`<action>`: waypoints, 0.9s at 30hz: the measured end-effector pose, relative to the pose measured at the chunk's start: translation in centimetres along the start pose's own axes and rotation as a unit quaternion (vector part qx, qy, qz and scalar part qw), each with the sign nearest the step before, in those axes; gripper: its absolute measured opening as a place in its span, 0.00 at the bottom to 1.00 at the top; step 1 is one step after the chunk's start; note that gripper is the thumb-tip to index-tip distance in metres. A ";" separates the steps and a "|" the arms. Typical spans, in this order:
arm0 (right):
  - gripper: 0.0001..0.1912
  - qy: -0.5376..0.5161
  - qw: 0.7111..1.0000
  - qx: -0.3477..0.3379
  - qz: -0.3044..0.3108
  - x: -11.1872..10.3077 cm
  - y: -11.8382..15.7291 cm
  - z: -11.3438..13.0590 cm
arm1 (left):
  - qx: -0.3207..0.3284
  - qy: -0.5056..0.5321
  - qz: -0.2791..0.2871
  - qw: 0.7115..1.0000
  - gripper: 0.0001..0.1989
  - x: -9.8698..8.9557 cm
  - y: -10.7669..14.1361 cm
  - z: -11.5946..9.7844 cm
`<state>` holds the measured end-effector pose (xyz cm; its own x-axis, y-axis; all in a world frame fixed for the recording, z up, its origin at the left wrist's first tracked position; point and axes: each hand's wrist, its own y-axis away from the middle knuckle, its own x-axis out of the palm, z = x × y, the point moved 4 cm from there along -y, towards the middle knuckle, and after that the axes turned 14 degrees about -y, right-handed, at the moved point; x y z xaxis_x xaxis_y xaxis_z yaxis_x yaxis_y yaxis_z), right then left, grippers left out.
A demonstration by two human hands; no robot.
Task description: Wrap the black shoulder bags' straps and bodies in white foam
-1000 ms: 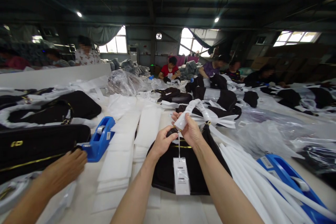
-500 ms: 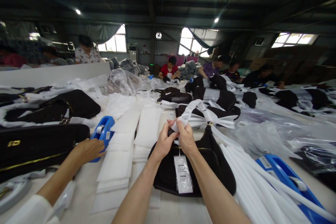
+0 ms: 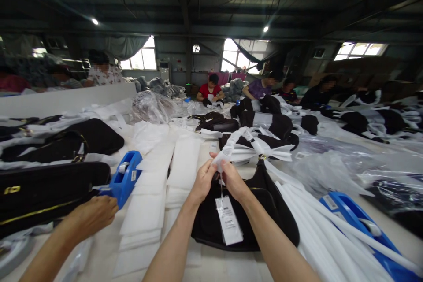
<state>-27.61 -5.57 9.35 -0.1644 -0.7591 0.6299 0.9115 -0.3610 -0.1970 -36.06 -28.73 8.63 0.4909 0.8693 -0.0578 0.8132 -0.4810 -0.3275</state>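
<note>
Right in front of me lies a black handbag (image 3: 244, 224), its strap partly wound in white foam wrap (image 3: 235, 143). My left hand (image 3: 204, 180) and my right hand (image 3: 232, 179) meet at the strap's left end, both closed on the white wrap there. From just below my fingers a white hang tag (image 3: 228, 220) in clear plastic dangles over the bag's front. The strap's other end meets the bag at a gold ring (image 3: 262, 157). My fingertips partly hide the wrapped end.
A co-worker's hand (image 3: 99, 213) is beside a blue tape dispenser (image 3: 127, 176) at left, near another black bag (image 3: 49, 185). White foam sheets (image 3: 147, 198) are stacked left of my bag. Foam strips (image 3: 307, 224) and a second tape dispenser (image 3: 360, 224) lie right.
The co-worker's hand at left has drawn back toward the near side, by the dispenser's lower end. My hands stay on the wrapped strap, and the hang tag has swung slightly.
</note>
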 end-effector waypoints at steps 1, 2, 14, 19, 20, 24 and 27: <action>0.35 -0.025 1.000 0.003 -0.003 0.0 -0.2 0.4 | -0.005 -0.003 0.019 1.000 0.16 4.0 -0.5 0.0; 0.38 -0.045 0.999 -0.007 -0.014 0.1 -0.4 1.0 | -0.006 -0.004 0.032 0.999 0.15 7.2 -1.1 0.0; 0.36 0.117 0.992 -0.048 -0.016 1.5 -3.0 2.8 | 0.023 0.020 0.051 0.998 0.15 12.5 -4.5 1.2; 0.25 0.309 0.899 -0.229 -0.209 -8.6 -3.7 11.9 | 0.003 0.099 0.052 0.994 0.16 12.4 -4.3 1.0; 0.24 0.355 0.868 -0.253 -0.237 -10.4 -4.0 13.6 | -0.001 0.122 0.057 0.991 0.16 12.3 -4.2 0.8; 0.33 0.451 0.839 -0.215 -0.216 -14.4 -5.8 16.3 | 0.000 0.224 0.081 0.971 0.16 11.7 -4.2 -0.2; 0.34 0.453 0.855 -0.182 -0.178 -14.6 -6.2 16.9 | 0.006 0.261 0.086 0.961 0.17 11.2 -4.3 -0.6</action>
<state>-24.55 16.89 14.10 -0.7812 -0.6148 -0.1083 0.5927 -0.6759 -0.4380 -33.87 -16.95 9.94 0.7101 0.5997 0.3690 0.7041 -0.6077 -0.3674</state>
